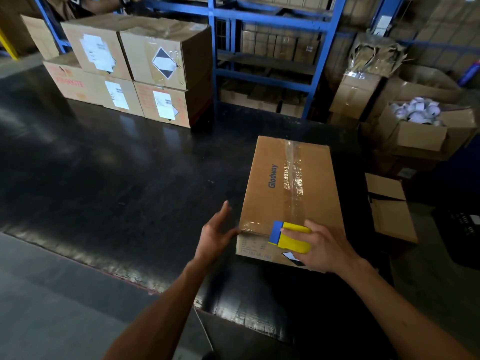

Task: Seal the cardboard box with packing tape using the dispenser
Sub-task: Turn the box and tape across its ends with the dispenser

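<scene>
A closed cardboard box (270, 203) printed "Glodway" lies on the black table (130, 178). A strip of clear tape (293, 175) runs along its top seam from the far edge to the near edge. My right hand (324, 245) grips a yellow and blue tape dispenser (291, 236) at the box's near top edge, over the end of the tape. My left hand (215, 232) is beside the box's near left corner, fingers spread, its fingertips at the corner edge, holding nothing.
Several stacked cartons with labels (135, 71) stand at the table's far left. Blue shelving (265, 48) with boxes rises behind. Open cartons (426, 133) crowd the right side, one holding white rolls. A flat carton (389, 211) sits just right of the table.
</scene>
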`<state>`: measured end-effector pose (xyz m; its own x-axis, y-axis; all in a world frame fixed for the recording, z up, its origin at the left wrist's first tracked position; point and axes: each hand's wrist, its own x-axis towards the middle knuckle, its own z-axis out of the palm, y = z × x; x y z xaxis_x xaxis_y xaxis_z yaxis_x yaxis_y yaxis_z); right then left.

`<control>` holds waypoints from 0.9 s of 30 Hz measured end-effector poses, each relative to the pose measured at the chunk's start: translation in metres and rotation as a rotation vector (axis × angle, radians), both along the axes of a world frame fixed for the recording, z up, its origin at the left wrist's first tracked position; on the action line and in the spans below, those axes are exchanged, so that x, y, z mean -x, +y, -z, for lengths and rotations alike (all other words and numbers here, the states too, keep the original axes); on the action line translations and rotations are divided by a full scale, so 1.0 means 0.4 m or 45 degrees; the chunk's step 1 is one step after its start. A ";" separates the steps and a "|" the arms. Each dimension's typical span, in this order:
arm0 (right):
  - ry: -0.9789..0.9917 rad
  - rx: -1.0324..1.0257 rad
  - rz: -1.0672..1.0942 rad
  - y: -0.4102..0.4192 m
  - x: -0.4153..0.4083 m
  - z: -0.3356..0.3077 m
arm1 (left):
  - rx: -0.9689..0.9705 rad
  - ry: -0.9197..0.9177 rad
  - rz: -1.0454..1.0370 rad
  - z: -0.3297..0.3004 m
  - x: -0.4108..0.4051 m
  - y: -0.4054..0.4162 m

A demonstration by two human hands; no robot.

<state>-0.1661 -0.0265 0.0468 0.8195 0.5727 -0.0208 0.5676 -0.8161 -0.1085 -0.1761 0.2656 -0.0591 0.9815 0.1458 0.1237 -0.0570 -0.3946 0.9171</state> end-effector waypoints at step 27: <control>-0.121 0.193 -0.085 -0.216 0.001 -0.027 | -1.444 -0.441 0.813 0.038 -0.118 -0.034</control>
<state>-0.1665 -0.1131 0.0577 0.7819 0.6224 -0.0351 0.6231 -0.7790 0.0698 -0.1289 0.2520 -0.0743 0.7328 -0.6691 0.1238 -0.6749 -0.7379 0.0063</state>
